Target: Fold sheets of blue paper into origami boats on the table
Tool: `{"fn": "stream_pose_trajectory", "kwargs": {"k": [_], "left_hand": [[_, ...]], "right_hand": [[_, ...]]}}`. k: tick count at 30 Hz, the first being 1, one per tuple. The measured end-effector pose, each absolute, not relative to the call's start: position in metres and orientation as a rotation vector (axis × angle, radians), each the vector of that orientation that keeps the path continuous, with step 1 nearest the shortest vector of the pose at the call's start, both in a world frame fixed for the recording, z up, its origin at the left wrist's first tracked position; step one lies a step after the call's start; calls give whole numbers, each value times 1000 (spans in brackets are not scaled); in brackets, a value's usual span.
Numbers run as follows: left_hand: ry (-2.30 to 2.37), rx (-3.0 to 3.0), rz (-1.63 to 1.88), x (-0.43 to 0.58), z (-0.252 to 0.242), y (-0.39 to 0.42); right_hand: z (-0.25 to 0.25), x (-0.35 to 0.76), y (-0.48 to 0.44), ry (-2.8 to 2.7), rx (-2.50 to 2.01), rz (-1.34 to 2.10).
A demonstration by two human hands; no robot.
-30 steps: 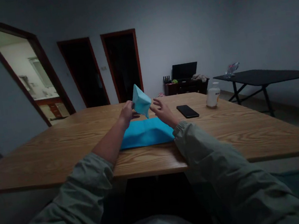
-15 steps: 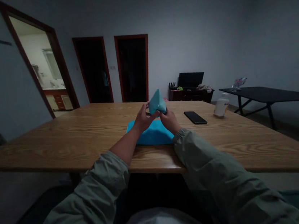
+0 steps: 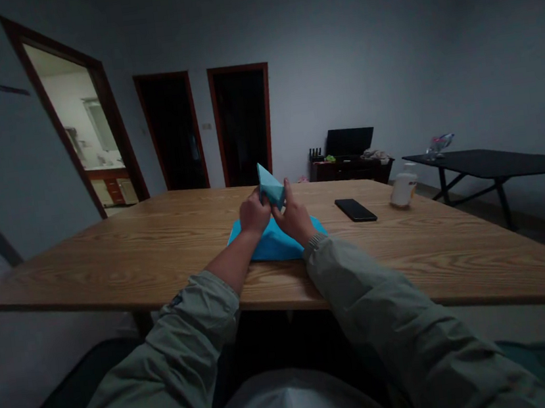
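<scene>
Head view, two hands (image 3: 254,213) (image 3: 295,220) holding one folded paper (image 3: 270,186), one sheet (image 3: 275,243) below

Folded paper piece (image 3: 271,186) pale sky blue; sheet (image 3: 277,243) beneath it deeper bright blue, both plain, no pattern. Tabletop (image 3: 111,263) honey-brown wood with wavy darker grain. Sleeves (image 3: 383,296) grey-green. Phone (image 3: 355,210) black. Side table (image 3: 490,159) black. Door frames (image 3: 236,69) dark reddish brown. Walls (image 3: 383,51) bluish grey.
</scene>
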State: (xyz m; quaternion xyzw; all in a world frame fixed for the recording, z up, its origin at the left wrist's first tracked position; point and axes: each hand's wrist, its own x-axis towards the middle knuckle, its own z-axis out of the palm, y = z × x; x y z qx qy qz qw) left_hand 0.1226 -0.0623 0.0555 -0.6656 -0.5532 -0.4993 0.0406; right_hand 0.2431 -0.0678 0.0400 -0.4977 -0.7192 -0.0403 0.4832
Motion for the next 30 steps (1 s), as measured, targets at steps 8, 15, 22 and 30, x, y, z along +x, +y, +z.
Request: {"fn": "stream_pose_trajectory", "kwargs": {"k": [8,15,22,30], "left_hand": [[-1738,-2054,-1578,139,63,-75],[-1625,-2067,-1732,140,62,-70],[-1635,-2098,-1612,125,62,-62],[-1142,-2548,-2348,152,50,-65]], "right_hand": [[45,245,-74,-1830,-1343,-197],[43,246,-73,-1747,-1207,-9],[40,247,-78,-1801,-1220,-27],[49,258,-72,-1682,-1232,91]]}}
